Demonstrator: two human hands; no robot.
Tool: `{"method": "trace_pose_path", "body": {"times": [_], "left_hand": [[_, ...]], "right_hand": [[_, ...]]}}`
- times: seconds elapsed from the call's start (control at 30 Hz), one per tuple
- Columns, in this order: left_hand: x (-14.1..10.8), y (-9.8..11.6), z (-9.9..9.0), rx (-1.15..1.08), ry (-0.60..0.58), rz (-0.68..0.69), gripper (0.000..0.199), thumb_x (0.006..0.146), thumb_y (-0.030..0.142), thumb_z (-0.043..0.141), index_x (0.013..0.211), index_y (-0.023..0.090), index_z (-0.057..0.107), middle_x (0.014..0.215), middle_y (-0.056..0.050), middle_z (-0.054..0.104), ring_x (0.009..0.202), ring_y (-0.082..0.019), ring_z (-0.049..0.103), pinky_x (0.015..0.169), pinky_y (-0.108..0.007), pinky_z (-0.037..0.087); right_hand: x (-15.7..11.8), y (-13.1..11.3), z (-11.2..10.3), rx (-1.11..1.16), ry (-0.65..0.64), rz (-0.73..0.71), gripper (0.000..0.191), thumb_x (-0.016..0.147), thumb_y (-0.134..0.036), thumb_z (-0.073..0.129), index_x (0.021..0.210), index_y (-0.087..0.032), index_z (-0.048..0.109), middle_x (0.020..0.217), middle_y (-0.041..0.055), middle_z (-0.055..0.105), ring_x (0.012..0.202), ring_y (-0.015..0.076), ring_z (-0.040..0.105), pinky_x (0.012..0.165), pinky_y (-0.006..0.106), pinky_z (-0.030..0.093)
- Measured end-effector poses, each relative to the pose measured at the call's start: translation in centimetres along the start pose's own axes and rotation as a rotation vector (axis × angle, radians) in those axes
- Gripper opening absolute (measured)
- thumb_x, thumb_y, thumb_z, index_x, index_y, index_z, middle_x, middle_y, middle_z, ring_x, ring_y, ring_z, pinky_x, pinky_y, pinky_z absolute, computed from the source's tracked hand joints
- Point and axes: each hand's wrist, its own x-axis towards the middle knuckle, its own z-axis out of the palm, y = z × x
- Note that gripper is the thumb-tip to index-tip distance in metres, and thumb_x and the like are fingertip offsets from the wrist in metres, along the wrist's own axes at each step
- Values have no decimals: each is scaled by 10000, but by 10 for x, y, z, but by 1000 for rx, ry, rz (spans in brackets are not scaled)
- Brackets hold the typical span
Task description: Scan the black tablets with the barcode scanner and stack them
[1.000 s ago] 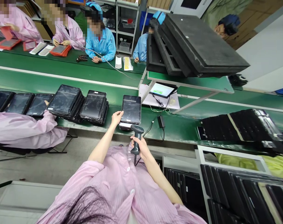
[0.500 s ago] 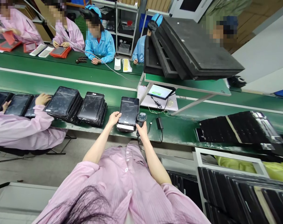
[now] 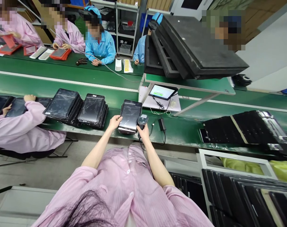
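A black tablet in clear film lies on top of a small pile at the front edge of the green bench. My left hand grips its left edge, thumb on the upper face. Against the tablet's lower right corner is my right hand, closed round the handle of a dark handheld scanner whose round head points up. To the left stand two taller stacks, a nearer stack of tablets and a wider stack of tablets.
Behind the pile, a lit screen sits under a raised shelf loaded with black foam trays. A power adapter and cables lie right. A co-worker's hand is far left. Black panels cover the right bench.
The tablet has come down flatter onto the pile, covering the pale piece below its near edge. The co-worker's hand at the left has moved further left.
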Motion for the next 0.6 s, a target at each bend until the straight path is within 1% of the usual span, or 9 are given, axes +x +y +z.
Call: {"method": "trace_pose_path", "body": {"times": [0.07,0.13,0.23,0.3,0.33,0.4,0.47,0.53,0.6], "left_hand": [[-3,0,0,2,9,-2,333,1011,395,771,1226,165,878,1424,-178,805,1151,-290,781,1147,-418,571],[-6,0,0,4,11,0,341,1013,396,762,1234,163,875,1430,-183,803,1157,-291,779,1145,-417,570],[-9,-1,1,9,16,-7,344,1006,393,753,1228,158,872,1412,-188,811,1148,-292,782,1139,-423,574],[-12,-2,3,5,32,-18,347,998,402,749,1215,162,872,1401,-186,816,1135,-292,785,1129,-428,582],[-13,-3,4,1,44,-29,346,992,409,748,1205,167,873,1392,-182,820,1128,-292,788,1124,-430,586],[-15,-5,6,-7,68,-56,338,979,417,748,1182,178,873,1366,-173,831,1118,-293,794,1119,-435,592],[-18,-7,8,-12,82,-79,328,963,420,747,1159,189,873,1329,-161,845,1112,-296,799,1117,-442,597],[-20,-10,10,-15,95,-85,325,951,437,746,1136,203,875,1291,-146,857,1107,-297,804,1114,-445,603],[-23,-13,13,-25,113,-88,325,941,469,748,1106,220,877,1266,-128,864,1104,-297,809,1105,-445,615]], "right_hand": [[4,-2,-1,5,-1,-5,568,806,-544,792,1277,-247,681,1281,123,797,1220,325,712,1154,483,529],[10,0,-4,67,-7,7,562,786,-546,804,1250,-252,689,1249,111,802,1142,304,724,1098,458,551],[24,16,-13,190,-38,93,553,767,-593,783,1193,-255,684,1149,72,800,851,234,704,893,399,591],[39,32,-20,172,-25,191,531,769,-619,759,1142,-254,666,1026,36,784,701,199,645,771,364,575],[48,40,-24,114,-5,244,508,778,-619,744,1120,-254,654,965,18,767,671,194,631,742,354,567],[67,57,-31,-46,34,327,430,807,-581,716,1075,-255,634,875,-3,734,687,205,648,746,348,569],[86,69,-36,-177,54,364,341,824,-519,711,1024,-257,626,851,9,732,774,231,688,809,361,581],[104,77,-40,-250,69,359,285,808,-468,740,965,-259,626,876,47,754,897,265,718,902,387,580],[118,82,-43,-295,81,340,277,781,-449,778,917,-258,629,926,104,779,1002,311,729,969,425,569]]}}
